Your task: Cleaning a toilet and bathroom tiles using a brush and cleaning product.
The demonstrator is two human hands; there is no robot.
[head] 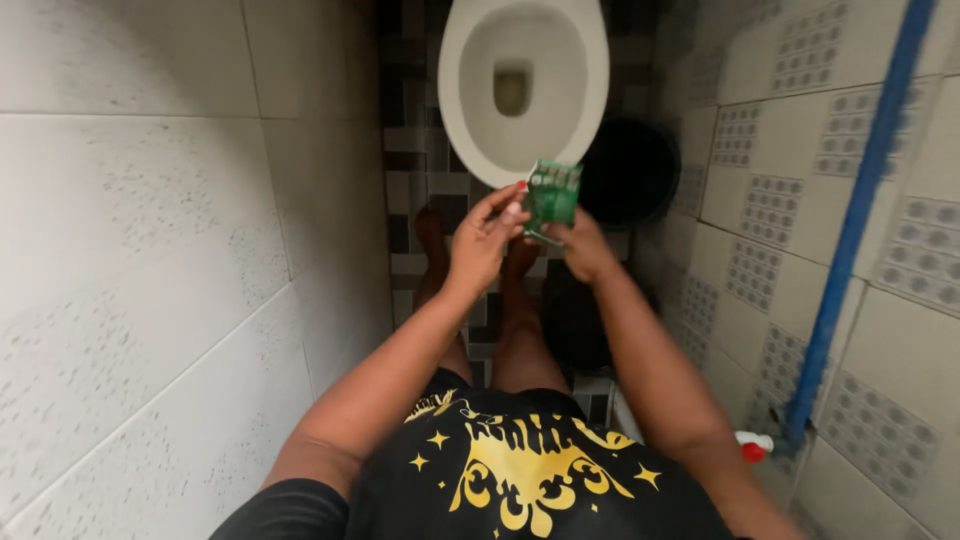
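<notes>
Small green crinkled plastic sachet [553, 194] at frame centre, pinched between left hand [484, 240] and right hand [583, 247], fingers closed on it, above glossy white oval ceramic toilet bowl [590, 70].

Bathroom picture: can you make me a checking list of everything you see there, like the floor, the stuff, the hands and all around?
Surface: dark patterned tile floor, bare feet standing on it.
Job's things: small green packet, held over the white toilet bowl.
Clutter: black bucket right of the toilet; white bottle with red cap by the right wall.
Grips: left hand and right hand both pinch the packet.
Cables: nothing seen.
Surroundings: tiled walls, blue pipe on the right.
</notes>
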